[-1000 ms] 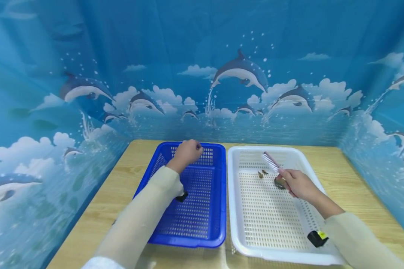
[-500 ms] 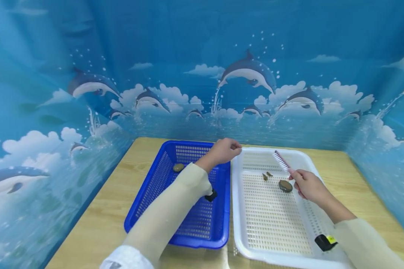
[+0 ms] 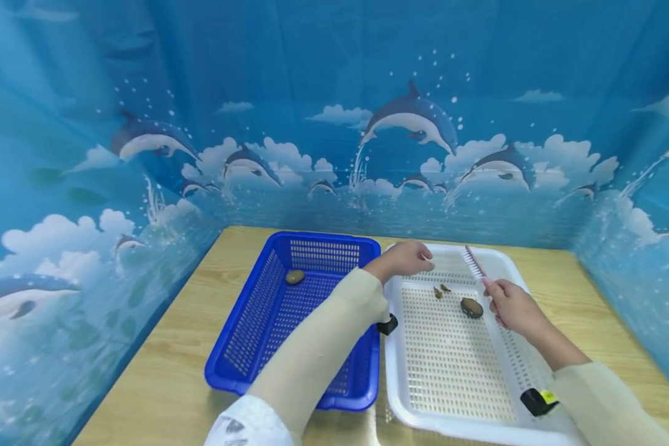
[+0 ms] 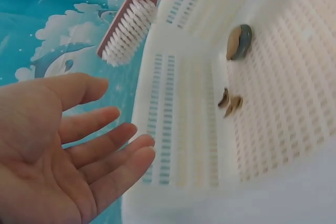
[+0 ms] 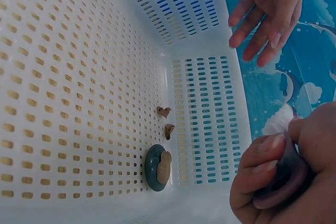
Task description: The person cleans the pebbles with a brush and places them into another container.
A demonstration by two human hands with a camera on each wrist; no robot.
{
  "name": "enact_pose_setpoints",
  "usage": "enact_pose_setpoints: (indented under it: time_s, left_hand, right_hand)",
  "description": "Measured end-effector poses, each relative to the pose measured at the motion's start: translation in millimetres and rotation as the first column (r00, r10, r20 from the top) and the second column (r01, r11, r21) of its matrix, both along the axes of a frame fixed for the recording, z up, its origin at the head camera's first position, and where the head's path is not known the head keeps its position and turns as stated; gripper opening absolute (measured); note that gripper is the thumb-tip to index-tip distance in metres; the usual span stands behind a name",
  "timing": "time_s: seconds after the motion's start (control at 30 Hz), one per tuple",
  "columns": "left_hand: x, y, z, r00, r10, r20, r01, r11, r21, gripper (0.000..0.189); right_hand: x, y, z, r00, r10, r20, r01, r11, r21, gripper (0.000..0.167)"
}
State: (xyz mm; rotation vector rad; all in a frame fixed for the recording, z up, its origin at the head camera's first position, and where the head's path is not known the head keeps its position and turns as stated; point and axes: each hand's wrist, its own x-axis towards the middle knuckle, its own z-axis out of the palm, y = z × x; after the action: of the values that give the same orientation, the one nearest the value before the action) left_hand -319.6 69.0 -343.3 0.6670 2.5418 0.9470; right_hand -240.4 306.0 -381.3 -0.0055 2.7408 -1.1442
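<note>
My right hand (image 3: 514, 306) grips the pink handle of a scrubbing brush (image 4: 128, 30), its white bristles held above the white basket (image 3: 393, 371). My left hand (image 4: 79, 145) reaches over that basket's back left corner, fingers spread loosely with nothing in them. On the basket floor, below and left of the right hand, lies a smooth dark pebble (image 5: 153, 169) with a tan patch (image 5: 164, 167) on its surface. Small brown curled scraps (image 3: 440, 291) lie near it, toward the back. Another pebble (image 3: 295, 277), olive-grey, sits in the blue basket (image 3: 214, 365).
Both baskets stand side by side on a wooden table (image 3: 161, 347), their rims close together. A blue dolphin-print curtain (image 3: 334, 111) rises behind and along both sides. My left forearm crosses over the blue basket. Black wrist cameras (image 3: 387, 324) sit under each sleeve.
My left hand has moved right from above the blue basket to the white one, uncovering the olive-grey pebble. The brush has shifted slightly right and upright, and the dark pebble now shows fully.
</note>
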Motion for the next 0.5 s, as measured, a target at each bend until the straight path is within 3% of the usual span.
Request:
enact_pose_setpoints:
  time_s: [0.13,0.33,0.5]
  left_hand:
    - [2.8,15.1,-3.2,0.998,0.055,0.024,-0.056,0.997,0.051,0.037]
    - [8.3,40.6,-3.2,0.984,0.175,0.039,-0.179,0.971,0.158,0.030]
    - [11.7,56.8,-10.2,0.984,0.179,0.021,-0.181,0.974,0.133,0.032]
  right_hand:
    - [0.4,2.5,-1.1,1.000,-0.006,0.006,0.006,1.000,0.006,0.065]
    - [-0.3,7.6,1.2,1.000,-0.015,-0.007,0.015,1.000,0.009,0.065]
    - [-0.9,6.7,0.6,0.999,-0.036,-0.009,0.036,0.999,-0.019,0.065]
